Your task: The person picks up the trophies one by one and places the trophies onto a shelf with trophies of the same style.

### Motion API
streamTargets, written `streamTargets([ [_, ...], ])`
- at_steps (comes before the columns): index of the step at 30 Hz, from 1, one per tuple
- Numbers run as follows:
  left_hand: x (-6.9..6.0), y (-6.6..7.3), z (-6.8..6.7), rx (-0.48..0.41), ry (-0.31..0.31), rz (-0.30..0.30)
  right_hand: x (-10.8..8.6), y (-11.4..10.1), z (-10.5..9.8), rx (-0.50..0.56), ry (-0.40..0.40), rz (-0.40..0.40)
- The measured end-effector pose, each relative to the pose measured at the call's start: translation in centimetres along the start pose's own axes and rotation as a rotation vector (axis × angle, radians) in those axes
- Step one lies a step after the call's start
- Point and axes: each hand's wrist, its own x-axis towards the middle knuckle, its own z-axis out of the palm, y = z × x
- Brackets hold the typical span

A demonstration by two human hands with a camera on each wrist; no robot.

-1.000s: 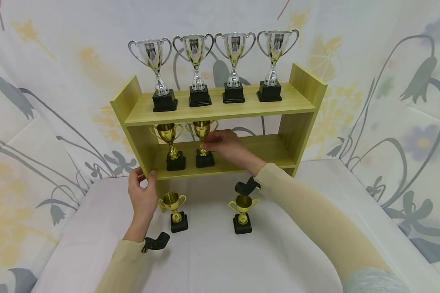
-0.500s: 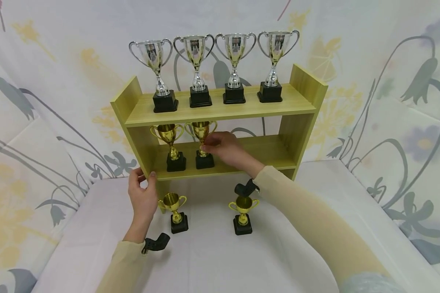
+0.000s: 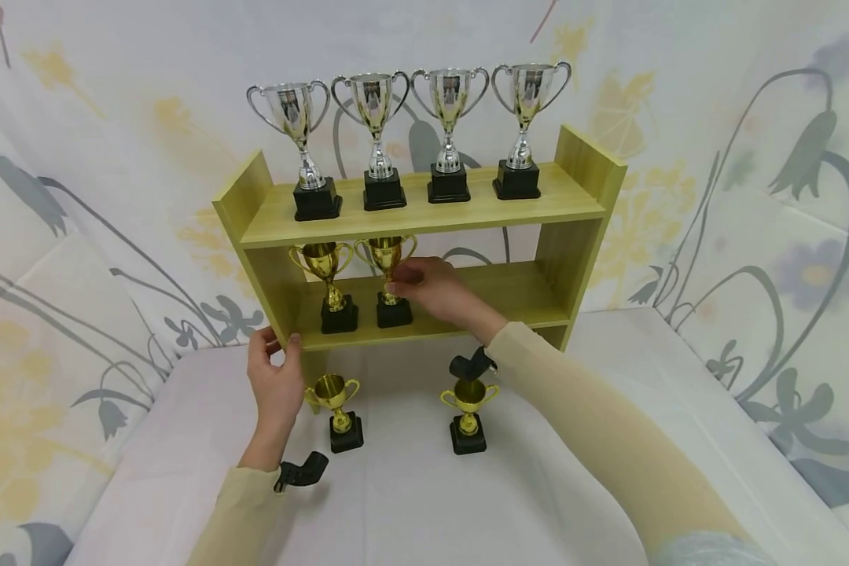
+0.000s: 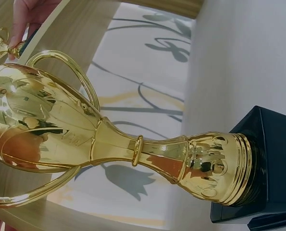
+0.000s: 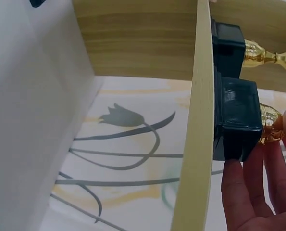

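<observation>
On the middle shelf (image 3: 495, 291) stand two gold cups with black bases. My right hand (image 3: 439, 291) pinches the stem of the right-hand gold cup (image 3: 386, 253); in the right wrist view its fingers (image 5: 234, 187) lie by the black base (image 5: 239, 106), which rests on the shelf board (image 5: 200, 125). The other gold cup (image 3: 323, 261) is just left of it. My left hand (image 3: 276, 385) grips the lower left side panel (image 3: 265, 295) of the rack. A gold cup (image 4: 51, 120) stands upright on the table near my left wrist.
Four silver cups, the leftmost (image 3: 293, 110) near the side panel, line the top shelf (image 3: 424, 216). Another gold cup (image 3: 468, 397) stands on the white tabletop (image 3: 424, 503) below my right wrist. A floral cloth (image 3: 714, 236) hangs behind the rack.
The gold cup in my right hand has shifted very slightly left along the shelf, the hand with it. My left hand has stayed on the side panel.
</observation>
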Motion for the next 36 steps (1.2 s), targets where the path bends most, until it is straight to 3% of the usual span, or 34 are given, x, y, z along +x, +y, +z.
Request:
streamTargets([
  [14, 0.02, -0.04, -0.03, 0.018, 0.004, 0.014, -0.37, 0.21, 0.14, 0.107, 0.024, -0.037],
  [30, -0.06, 0.17, 0.06, -0.008, -0.006, -0.005, -0.23, 0.1, 0.37, 0.198, 0.036, 0.019],
  [36, -0.12, 0.27, 0.03, -0.016, -0.009, -0.009, -0.37, 0.19, 0.34, 0.225, 0.054, 0.004],
])
